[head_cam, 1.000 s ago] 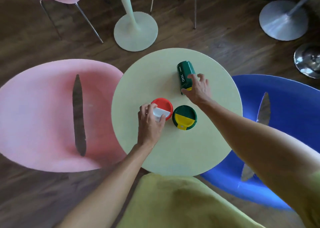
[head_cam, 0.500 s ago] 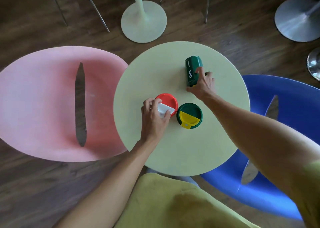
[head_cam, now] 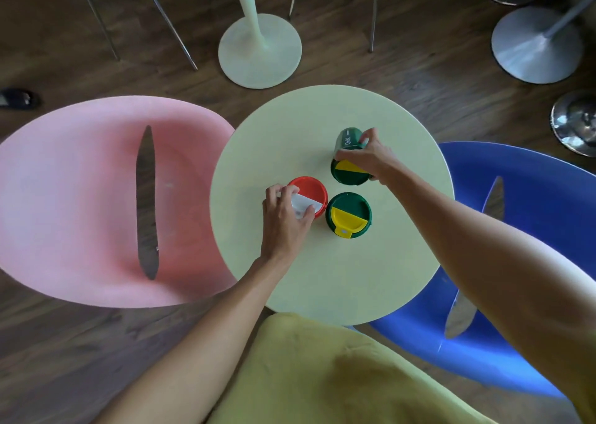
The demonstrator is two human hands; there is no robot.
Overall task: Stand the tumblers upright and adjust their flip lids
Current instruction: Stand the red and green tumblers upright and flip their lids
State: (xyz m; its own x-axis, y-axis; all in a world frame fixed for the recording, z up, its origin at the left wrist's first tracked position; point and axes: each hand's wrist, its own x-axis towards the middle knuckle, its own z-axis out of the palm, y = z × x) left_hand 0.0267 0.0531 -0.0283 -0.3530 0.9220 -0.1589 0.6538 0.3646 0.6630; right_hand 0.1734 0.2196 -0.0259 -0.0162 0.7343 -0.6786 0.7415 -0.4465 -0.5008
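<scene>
Three tumblers are on the round pale-green table. A red tumbler with a white flip lid stands upright; my left hand pinches that white flap at its near-left edge. Beside it on the right stands a green tumbler with a yellow flip lid, untouched. Farther back, my right hand grips a second green tumbler round its body; it is tilted, its lid end with the yellow flap lifted toward me and its base still toward the table's far side.
A pink chair sits left of the table, a blue chair right, and a yellow-green one just below me. Another table's pedestal base and metal stool bases stand on the wooden floor behind.
My right hand has closed round the lying green tumbler and tipped its lid end up off the table. My left hand has stayed on the red tumbler's white flap.
</scene>
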